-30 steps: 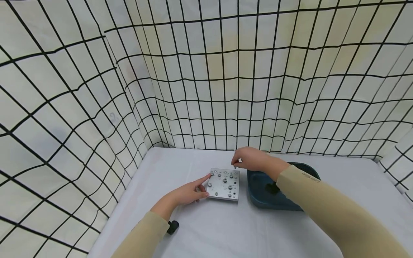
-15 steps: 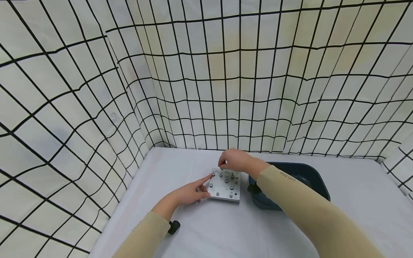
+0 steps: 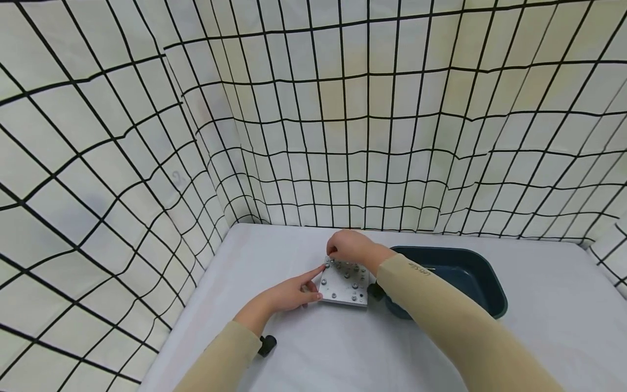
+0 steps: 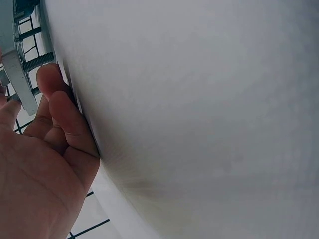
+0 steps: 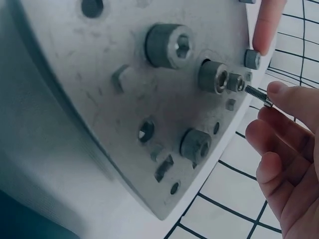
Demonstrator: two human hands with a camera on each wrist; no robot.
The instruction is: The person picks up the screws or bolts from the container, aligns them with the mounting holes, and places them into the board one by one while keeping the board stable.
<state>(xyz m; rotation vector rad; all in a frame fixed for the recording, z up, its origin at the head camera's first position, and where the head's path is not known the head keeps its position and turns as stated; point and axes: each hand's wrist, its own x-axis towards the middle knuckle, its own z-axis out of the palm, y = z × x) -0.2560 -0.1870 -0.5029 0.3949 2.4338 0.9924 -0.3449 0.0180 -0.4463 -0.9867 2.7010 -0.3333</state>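
Observation:
A square metal plate [image 3: 343, 288] stands on the white table, with several socket-head screws set in its top. At its left edge my left hand [image 3: 289, 294] holds it, index finger at the far corner and thumb at the near one. Threaded screw ends [image 4: 39, 61] stick out under the plate beside the curled fingers in the left wrist view. Over the plate's far left part is my right hand [image 3: 350, 246]. Its thumb and finger pinch a small screw [image 5: 256, 93], thread toward the plate [image 5: 99, 94], close to a seated screw [image 5: 235, 82].
A dark blue tray [image 3: 497, 296] stands right of the plate, partly hidden by the right sleeve [image 3: 431, 305]. A thin light-coloured piece shows inside it. Black wrist cameras [image 3: 267, 345] sit at both wrists. A white wall with black grid lines [image 3: 367, 163] rises behind the table.
My right hand has moved left from beside the tray to over the plate's far left part, carrying the small screw. The left hand keeps its hold on the plate.

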